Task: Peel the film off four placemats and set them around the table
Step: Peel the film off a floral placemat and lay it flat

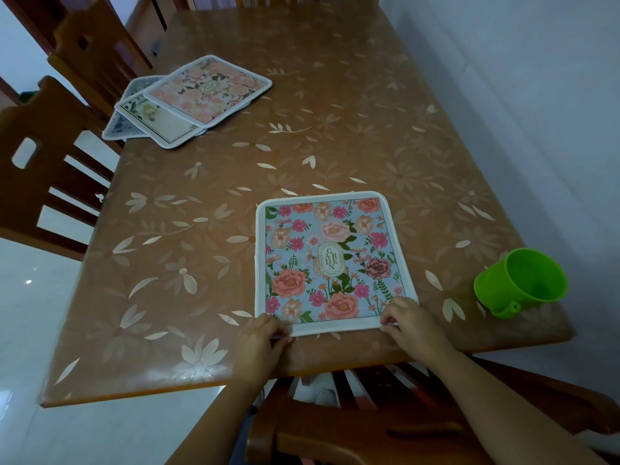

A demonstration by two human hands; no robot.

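On the table, the blue flower placemat lies just past both hands. 3 more placemats sit far beyond the left hand. Each hand pinches a near corner, fingers curled. A hard tug could bump the green cup beside the right hand.

I have both bare forearms stretched forward and angled inward, left hand and right hand knuckles-up, fingers curled, each hand pinching one near corner of the placemat.
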